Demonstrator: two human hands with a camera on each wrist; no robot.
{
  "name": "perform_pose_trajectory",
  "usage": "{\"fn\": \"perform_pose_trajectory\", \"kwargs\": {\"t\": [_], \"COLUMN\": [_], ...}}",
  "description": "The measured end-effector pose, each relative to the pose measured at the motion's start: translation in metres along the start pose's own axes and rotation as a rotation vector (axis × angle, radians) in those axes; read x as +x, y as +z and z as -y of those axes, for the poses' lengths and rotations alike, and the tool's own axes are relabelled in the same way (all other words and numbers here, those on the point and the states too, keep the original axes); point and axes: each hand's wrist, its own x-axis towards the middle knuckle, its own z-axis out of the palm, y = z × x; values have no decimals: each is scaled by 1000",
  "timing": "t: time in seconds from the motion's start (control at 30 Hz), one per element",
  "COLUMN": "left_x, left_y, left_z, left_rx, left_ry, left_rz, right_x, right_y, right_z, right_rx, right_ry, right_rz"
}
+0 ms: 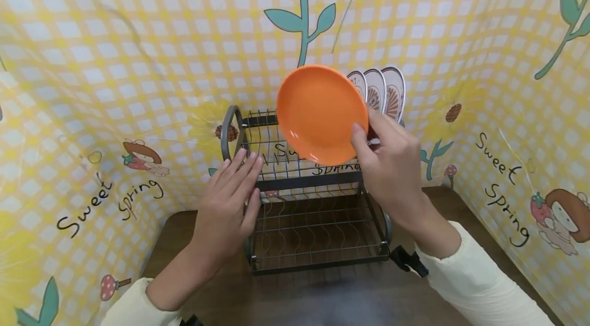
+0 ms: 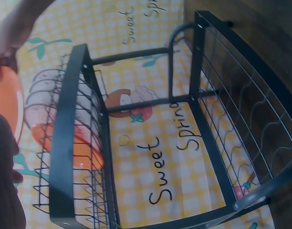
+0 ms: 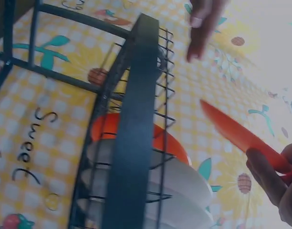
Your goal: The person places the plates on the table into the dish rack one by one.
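Observation:
My right hand (image 1: 392, 167) pinches an orange plate (image 1: 318, 111) by its right edge, thumb on the face, and holds it above the upper tier of a dark dish rack (image 1: 313, 181). My left hand (image 1: 226, 208) is by the rack's left end, fingers straight and holding nothing. Several white patterned plates (image 1: 394, 93) stand on edge at the right of the upper tier. In the right wrist view, another orange plate (image 3: 177, 148) stands in the rack beside the white plates (image 3: 184, 186); the held plate hides it in the head view.
The rack's lower wire tier (image 1: 318, 234) bears no dishes and stands on a dark brown tabletop (image 1: 313, 295). Yellow checked cloth (image 1: 184, 60) with printed flowers and lettering hangs behind the rack and along both sides. A black strap (image 1: 409, 261) shows at the right wrist.

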Motion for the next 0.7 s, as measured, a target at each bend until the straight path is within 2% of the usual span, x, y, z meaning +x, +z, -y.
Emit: {"fn": "perform_pose_trajectory", "kwargs": {"t": [0.17, 0.37, 0.5, 0.7], "left_x": [-1, 1, 2, 1], "left_y": [10, 12, 13, 14], "left_z": [7, 13, 14, 15], "left_rx": [76, 96, 95, 94], "left_ry": [24, 49, 53, 58], "left_rz": [85, 93, 92, 99], "right_x": [23, 51, 64, 79], "right_y": [5, 24, 37, 52], "right_z": [11, 24, 30, 36], "right_rx": [-108, -167, -191, -262], "right_ry": [-52, -29, 41, 140], "right_rz": [-4, 15, 84, 234]}}
